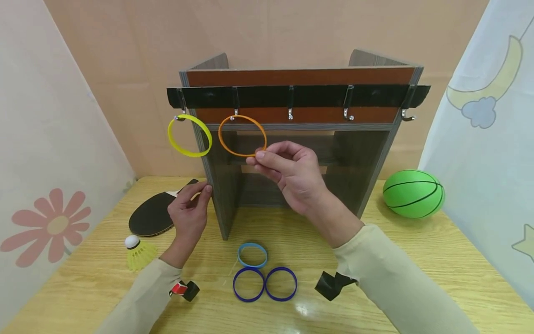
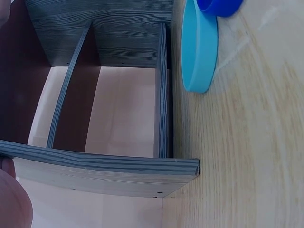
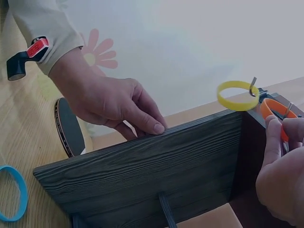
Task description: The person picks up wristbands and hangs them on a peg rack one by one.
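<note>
Band (image 1: 239, 155) pinched in my right hand (image 1: 292, 171), I should settle it gently over the hook (image 1: 235, 112), left hand (image 1: 189, 208) gripping the shelf (image 1: 223, 185).

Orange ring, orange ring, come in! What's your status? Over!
Right hand pinching orange ring by its lower edge, at second hook from left. Left hand touching shelf's side edge. Nothing visibly blocking; yellow ring on neighbouring hook.

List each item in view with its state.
Shelf unit, upright
Right hand, pinching orange ring
Left hand, holding shelf unit's edge
Yellow ring, hanging on leftmost hook
Orange ring, held at next hook
Remaining three hooks, bare
Light blue ring, flat on table
Dark blue rings, flat on table
Paddle, flat
Shuttlecock, on table
Green ball, on table
</note>
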{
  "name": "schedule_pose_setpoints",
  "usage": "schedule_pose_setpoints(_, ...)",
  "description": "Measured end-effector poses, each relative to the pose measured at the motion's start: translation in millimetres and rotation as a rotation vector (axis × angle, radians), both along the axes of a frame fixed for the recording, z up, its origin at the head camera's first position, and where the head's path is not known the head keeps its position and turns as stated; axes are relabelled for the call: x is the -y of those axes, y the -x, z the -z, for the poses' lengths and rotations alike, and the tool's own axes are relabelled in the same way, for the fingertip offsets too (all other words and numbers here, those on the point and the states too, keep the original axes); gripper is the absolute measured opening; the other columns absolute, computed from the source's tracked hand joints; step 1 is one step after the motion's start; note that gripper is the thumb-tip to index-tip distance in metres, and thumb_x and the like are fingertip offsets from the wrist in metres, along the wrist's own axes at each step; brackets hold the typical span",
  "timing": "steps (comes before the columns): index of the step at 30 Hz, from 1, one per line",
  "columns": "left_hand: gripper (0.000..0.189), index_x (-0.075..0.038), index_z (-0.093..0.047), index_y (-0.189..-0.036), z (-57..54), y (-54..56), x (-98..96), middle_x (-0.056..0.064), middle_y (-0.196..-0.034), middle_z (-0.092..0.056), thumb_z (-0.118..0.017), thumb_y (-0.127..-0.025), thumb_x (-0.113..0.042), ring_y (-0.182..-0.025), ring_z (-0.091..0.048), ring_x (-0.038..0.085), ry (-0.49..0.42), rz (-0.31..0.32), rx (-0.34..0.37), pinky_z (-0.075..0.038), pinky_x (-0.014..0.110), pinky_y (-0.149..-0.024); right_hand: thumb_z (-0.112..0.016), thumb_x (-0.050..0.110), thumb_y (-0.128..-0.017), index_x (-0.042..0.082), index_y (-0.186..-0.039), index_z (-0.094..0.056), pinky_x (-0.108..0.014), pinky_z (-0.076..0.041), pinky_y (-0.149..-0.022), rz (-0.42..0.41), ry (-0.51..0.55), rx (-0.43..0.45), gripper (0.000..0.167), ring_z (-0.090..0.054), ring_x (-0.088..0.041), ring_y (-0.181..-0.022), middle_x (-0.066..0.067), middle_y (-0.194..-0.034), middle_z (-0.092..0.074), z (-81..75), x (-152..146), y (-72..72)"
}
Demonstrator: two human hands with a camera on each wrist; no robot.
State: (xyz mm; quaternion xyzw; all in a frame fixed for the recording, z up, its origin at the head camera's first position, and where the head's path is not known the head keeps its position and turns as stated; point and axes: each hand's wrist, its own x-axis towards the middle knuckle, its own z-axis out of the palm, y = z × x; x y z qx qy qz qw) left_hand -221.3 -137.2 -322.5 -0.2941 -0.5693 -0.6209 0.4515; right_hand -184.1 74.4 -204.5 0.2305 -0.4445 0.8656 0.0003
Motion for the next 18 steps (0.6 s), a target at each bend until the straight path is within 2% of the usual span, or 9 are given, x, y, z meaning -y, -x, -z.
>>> schedule_pose_setpoints(5,0.015,0.025,-0.061,-0.088,-0.3,-0.4,-0.1,0.026,-0.082,-0.063,-0.056,-0.076,0.03,-0.077,-0.062,0.015,-0.001,-0.003,0.0,-0.055,0.026,-0.076,-0.058,-0.013,-0.087,0.001,-0.08,-0.067,-0.032,-0.055,-0.076,0.005,-0.033,0.024,0.018,-0.069,-0.024,-0.077,-0.014,-0.081,-0.068,4.1,0.0,1.6)
schedule_pose_setpoints(11,0.014,0.025,-0.061,-0.088,0.0,-0.5,-0.3,0.026,-0.081,-0.063,-0.056,-0.076,0.03,-0.077,-0.062,0.014,-0.009,-0.002,-0.001,-0.055,0.025,-0.075,-0.062,-0.009,-0.087,0.002,-0.08,-0.066,-0.033,-0.055,-0.077,0.047,-0.083,0.105,0.013,-0.069,-0.025,-0.078,-0.014,-0.081,-0.068,11.0,-4.3,3.0)
schedule_pose_setpoints(18,0.015,0.024,-0.062,-0.088,-0.9,-1.5,0.1,0.027,-0.08,-0.062,-0.057,-0.075,0.03,-0.076,-0.062,0.014,0.011,-0.017,0.003,-0.055,0.025,-0.075,-0.065,-0.008,-0.086,0.002,-0.082,-0.066,-0.034,-0.054,-0.08,0.1,-0.178,0.169,0.01,-0.068,-0.025,-0.082,-0.014,-0.084,-0.068,28.7,-20.1,-0.3)
